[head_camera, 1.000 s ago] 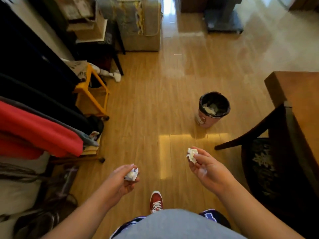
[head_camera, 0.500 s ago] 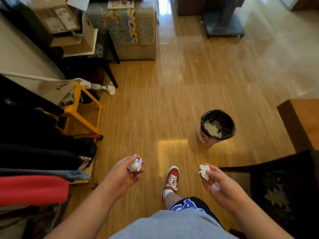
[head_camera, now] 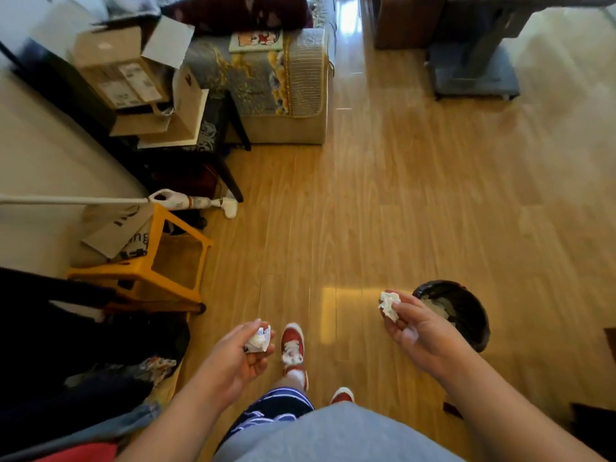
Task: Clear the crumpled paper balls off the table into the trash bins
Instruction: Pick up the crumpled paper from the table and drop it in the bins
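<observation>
My left hand (head_camera: 233, 355) holds a small white crumpled paper ball (head_camera: 258, 340) in its fingertips, low and left of centre. In my right hand (head_camera: 420, 331) is a second crumpled paper ball (head_camera: 389, 303), pinched between thumb and fingers. A round trash bin with a black liner (head_camera: 466, 315) stands on the wooden floor just right of and behind my right hand, partly hidden by it. Pale crumpled paper lies inside the bin. The table is out of view.
A yellow plastic stool (head_camera: 146, 271) lies on the floor at the left, with a white stick vacuum (head_camera: 186, 200) beyond it. Stacked cardboard boxes (head_camera: 123, 78) and a patterned sofa arm (head_camera: 283, 85) stand at the back. Dark clothes hang at the far left. My red shoes (head_camera: 293, 348) are on the floor.
I have walked forward. The bin has come from ahead to just beside my right hand. Both hands still hold their paper balls. The table and chair have left the view.
</observation>
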The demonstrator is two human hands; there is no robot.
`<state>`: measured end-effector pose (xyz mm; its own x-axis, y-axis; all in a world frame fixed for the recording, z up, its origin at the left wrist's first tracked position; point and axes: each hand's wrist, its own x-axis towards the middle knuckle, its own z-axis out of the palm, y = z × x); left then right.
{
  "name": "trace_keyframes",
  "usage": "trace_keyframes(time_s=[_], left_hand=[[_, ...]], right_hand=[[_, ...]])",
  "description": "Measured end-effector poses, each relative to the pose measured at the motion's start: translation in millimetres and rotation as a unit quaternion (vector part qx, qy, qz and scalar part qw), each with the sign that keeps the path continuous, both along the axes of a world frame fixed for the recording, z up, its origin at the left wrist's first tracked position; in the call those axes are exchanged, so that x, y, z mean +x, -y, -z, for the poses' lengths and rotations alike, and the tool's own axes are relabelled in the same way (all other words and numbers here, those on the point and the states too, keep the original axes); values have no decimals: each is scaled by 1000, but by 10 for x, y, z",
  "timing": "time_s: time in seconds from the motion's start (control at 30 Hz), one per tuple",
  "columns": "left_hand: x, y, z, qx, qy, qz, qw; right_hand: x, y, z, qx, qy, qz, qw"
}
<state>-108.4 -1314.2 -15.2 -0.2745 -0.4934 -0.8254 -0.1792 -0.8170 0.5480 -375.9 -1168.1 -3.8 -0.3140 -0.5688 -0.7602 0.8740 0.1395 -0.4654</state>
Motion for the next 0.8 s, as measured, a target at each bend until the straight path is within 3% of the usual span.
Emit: trace_keyframes(time_s=[0.23, 0.4, 0.6, 0.8], left_hand=[[-832, 1178, 234, 2, 6, 32, 999], [-1694, 2072, 205, -3, -8, 120, 993], [-3112, 2588, 39, -5, -12, 252, 968], [-4761, 2464, 34, 4, -30, 360, 932]], right_hand=[[-719, 1156, 131, -6, -6, 15, 1000], [-1309, 1524, 89, 13, 0, 92, 996], [-1944, 1318, 21, 28, 15, 224, 974], [-2548, 838, 228, 66, 57, 359, 929]])
